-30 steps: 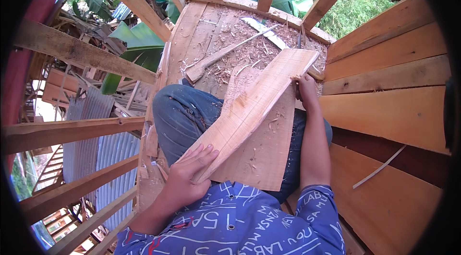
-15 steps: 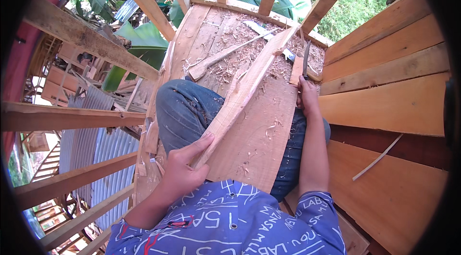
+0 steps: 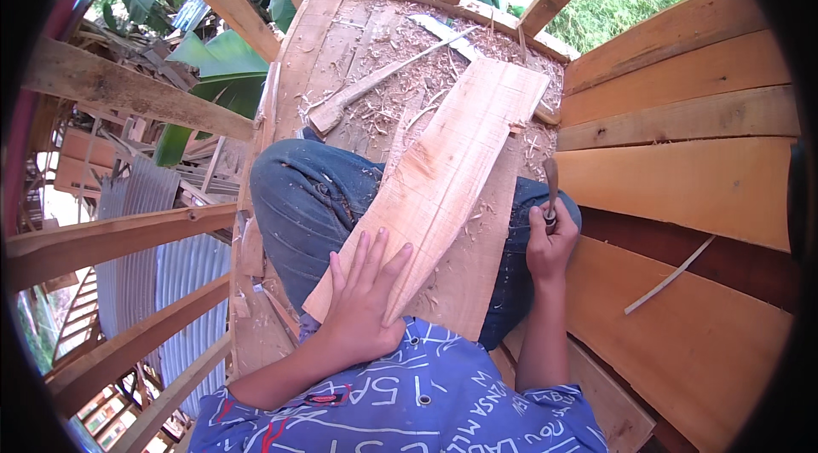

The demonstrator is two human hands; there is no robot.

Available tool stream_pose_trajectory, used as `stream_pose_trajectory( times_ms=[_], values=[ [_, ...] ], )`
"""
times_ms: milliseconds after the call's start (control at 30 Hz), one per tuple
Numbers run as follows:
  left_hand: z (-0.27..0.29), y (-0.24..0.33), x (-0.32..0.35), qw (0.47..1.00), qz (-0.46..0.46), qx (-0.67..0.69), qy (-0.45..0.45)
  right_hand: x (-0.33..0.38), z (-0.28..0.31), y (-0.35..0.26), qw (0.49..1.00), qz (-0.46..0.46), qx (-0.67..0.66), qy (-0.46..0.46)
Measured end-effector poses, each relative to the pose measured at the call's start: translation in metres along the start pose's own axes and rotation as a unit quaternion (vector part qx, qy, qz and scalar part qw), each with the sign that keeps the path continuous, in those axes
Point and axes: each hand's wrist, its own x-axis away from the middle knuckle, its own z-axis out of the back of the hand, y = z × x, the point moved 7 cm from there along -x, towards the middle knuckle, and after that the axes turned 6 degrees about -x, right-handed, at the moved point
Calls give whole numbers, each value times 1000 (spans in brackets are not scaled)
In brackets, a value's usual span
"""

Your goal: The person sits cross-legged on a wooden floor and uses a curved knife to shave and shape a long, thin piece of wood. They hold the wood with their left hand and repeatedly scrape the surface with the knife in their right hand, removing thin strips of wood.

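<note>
A pale wooden plank [image 3: 456,163], its broad face up, slants across my lap and away to the far right. A thin dark line runs along its face. My left hand [image 3: 366,304] lies flat on the near end with fingers spread. Underneath is a wider board [image 3: 464,287], partly covered by the plank. To the right, over my knee, my right hand [image 3: 550,253] is closed round the handle of a knife [image 3: 551,180]. The dark blade points up and away, foreshortened and apart from the plank.
Beyond my knees, wood shavings cover the floorboards [image 3: 328,48]. A long wooden-handled tool [image 3: 341,108] and a pale metal blade [image 3: 456,40] lie there. Wooden rails [image 3: 128,236] stand at left and ahead; a plank wall [image 3: 682,184] closes the right, with a thin stick [image 3: 669,274] near it.
The plank has turned from its edge to its broad face. My left hand has gone from gripping its near end to lying flat on it. My right hand and the knife have come nearer.
</note>
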Motion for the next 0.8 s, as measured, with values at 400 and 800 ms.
stream_pose_trajectory(
  times_ms=[400,800],
  values=[
    [-8,-14,-10,998,-53,-38,-5,22,-15,-34,911,-11,366,-190],
    [-14,-24,-11,997,-69,-31,7,4,-24,-34,861,-53,482,-151]
  ],
)
